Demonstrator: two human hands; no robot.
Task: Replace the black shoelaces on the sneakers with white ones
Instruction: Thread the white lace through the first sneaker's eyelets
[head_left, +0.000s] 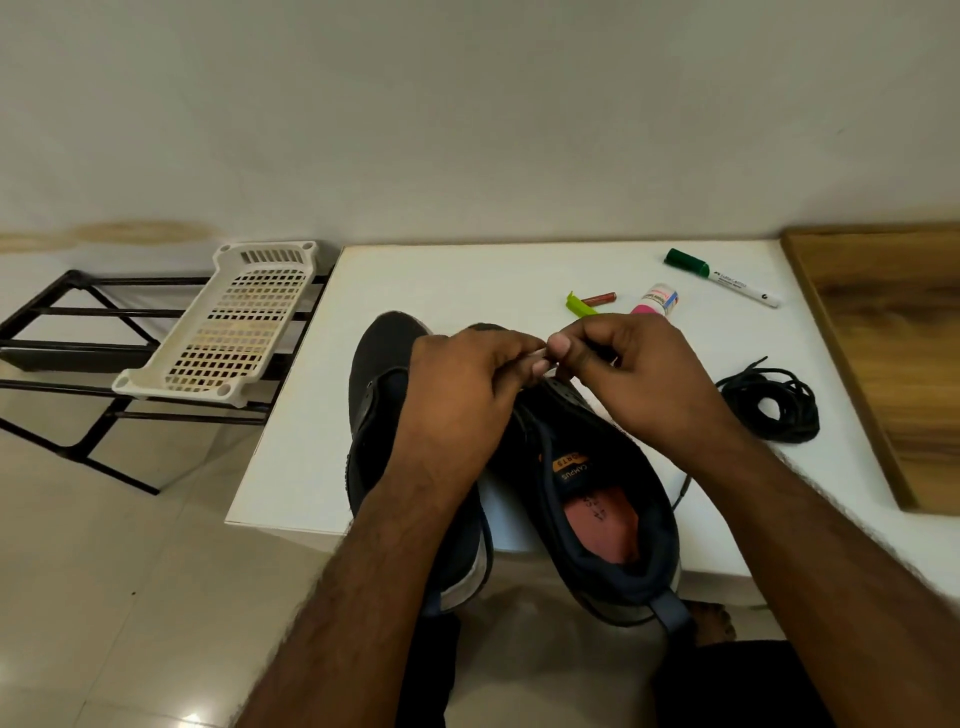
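— Head view: where are the sneakers?

— Two dark sneakers (597, 499) stand side by side on the white table (467, 280), heels toward the person.

— And the hands?

— Left hand (467, 384) and right hand (634, 374) meet above the right shoe's eyelets, fingers curled, pinching something small (too hidden to name).

— The black laces?

— A coiled black shoelace (774, 400) lies right of the shoes, near a green marker (722, 278).

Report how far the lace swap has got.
Done: a bundle of black laces lies loose on the white table, off the shoes. In hand: the left hand and right hand pinch something small over the right sneaker. Left: no white lace is clearly visible on either sneaker.
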